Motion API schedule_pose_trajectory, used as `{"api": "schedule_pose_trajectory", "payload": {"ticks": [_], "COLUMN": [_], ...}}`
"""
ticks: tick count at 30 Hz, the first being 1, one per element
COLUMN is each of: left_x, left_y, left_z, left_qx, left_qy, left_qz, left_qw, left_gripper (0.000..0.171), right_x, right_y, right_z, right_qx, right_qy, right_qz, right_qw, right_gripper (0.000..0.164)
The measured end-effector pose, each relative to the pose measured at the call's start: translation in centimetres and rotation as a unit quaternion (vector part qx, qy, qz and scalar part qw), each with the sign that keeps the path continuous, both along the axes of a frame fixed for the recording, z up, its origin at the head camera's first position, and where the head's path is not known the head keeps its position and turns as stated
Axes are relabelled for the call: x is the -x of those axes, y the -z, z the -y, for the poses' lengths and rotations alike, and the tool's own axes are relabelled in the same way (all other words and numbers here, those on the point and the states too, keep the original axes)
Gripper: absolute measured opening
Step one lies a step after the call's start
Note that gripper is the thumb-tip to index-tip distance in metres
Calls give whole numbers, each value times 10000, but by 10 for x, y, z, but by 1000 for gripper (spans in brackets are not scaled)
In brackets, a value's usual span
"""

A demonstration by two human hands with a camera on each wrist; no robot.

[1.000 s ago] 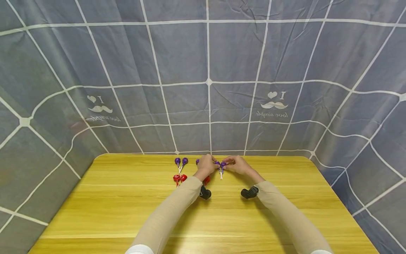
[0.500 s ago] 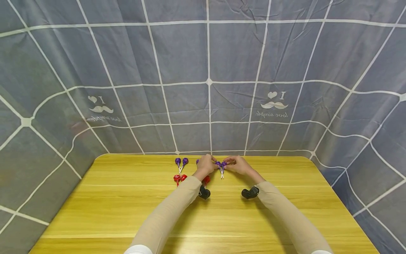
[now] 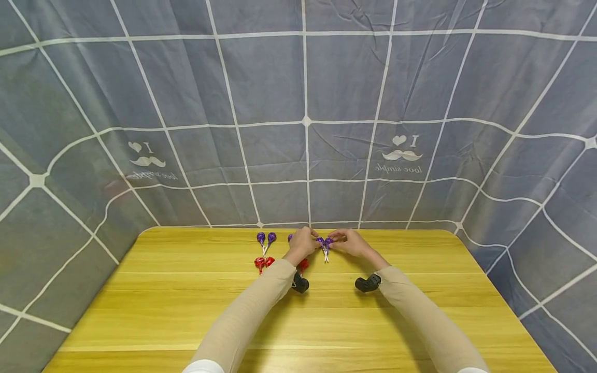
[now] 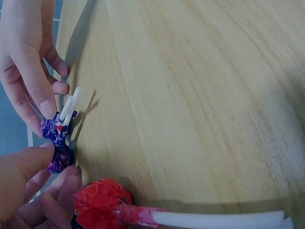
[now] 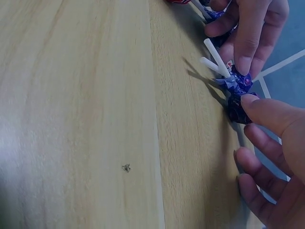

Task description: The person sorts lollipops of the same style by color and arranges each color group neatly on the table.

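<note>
Near the table's back edge, two purple-wrapped lollipops lie side by side with their white sticks crossing toward the front. My left hand pinches the head of the left lollipop between thumb and fingers. The right lollipop has its head between the thumb and forefinger of my right hand, whose other fingers are loosely bent. The two wrapped heads touch or nearly touch. Just by my left hand lies a red lollipop, and another purple lollipop is mostly hidden behind that hand.
Further left on the wooden table are a pair of purple lollipops and a pair of red lollipops, the latter partly covered by my left sleeve. A grey curtain hangs just behind the table's back edge.
Both hands stay in nearly the same place on the two purple lollipops. The crossed sticks have shifted very slightly; nothing was let go.
</note>
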State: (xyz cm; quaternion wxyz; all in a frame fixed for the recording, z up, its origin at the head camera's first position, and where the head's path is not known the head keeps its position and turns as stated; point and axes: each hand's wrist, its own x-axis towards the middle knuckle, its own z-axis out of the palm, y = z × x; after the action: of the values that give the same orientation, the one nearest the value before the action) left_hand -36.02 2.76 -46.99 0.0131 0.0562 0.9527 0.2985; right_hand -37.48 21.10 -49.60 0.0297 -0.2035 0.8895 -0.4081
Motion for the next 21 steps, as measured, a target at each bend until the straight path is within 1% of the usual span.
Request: {"api": "schedule_pose_trajectory", "payload": {"ticks": [3, 6, 9, 11, 12, 14, 17, 19, 21], "left_x": [0, 0, 1, 0, -1, -3, -9, -13, -20], "left_y": [-1, -5, -14, -22, -26, -33, -42, -45, -48], "left_z": [1, 5, 12, 19, 23, 34, 56, 73, 92], "left_qx": [-9, -69, -370, -638, -769, -891, -927, -936, -919], "left_qy": [-12, 14, 114, 167, 193, 196, 110, 20, -99], "left_qz": [-109, -365, -747, -1016, -1175, -1548, -1924, -2019, -1979], "left_qw": [9999, 9993, 9965, 9926, 9899, 9837, 9769, 9749, 9759], "left_gripper": [29, 32, 31, 27, 24, 20, 18, 19, 20], "right_x": [-1, -3, -7, -12, -14, -19, -28, -34, -40], "right_y": [0, -2, -8, -14, -17, -24, -32, -37, -40], "right_z": [-1, -2, -4, -5, -6, -9, -18, -26, -36], "right_qx": [23, 19, -43, -128, -183, -245, -261, -286, -347], "right_qy": [46, 248, 572, 820, 937, 1120, 1268, 1323, 1336], "right_qz": [4, -169, -632, -974, -1166, -1541, -1950, -2129, -2227], "right_qw": [10000, 9995, 9963, 9918, 9886, 9814, 9722, 9677, 9651], "right_gripper": [28, 24, 21, 21, 21, 21, 22, 23, 25]}}
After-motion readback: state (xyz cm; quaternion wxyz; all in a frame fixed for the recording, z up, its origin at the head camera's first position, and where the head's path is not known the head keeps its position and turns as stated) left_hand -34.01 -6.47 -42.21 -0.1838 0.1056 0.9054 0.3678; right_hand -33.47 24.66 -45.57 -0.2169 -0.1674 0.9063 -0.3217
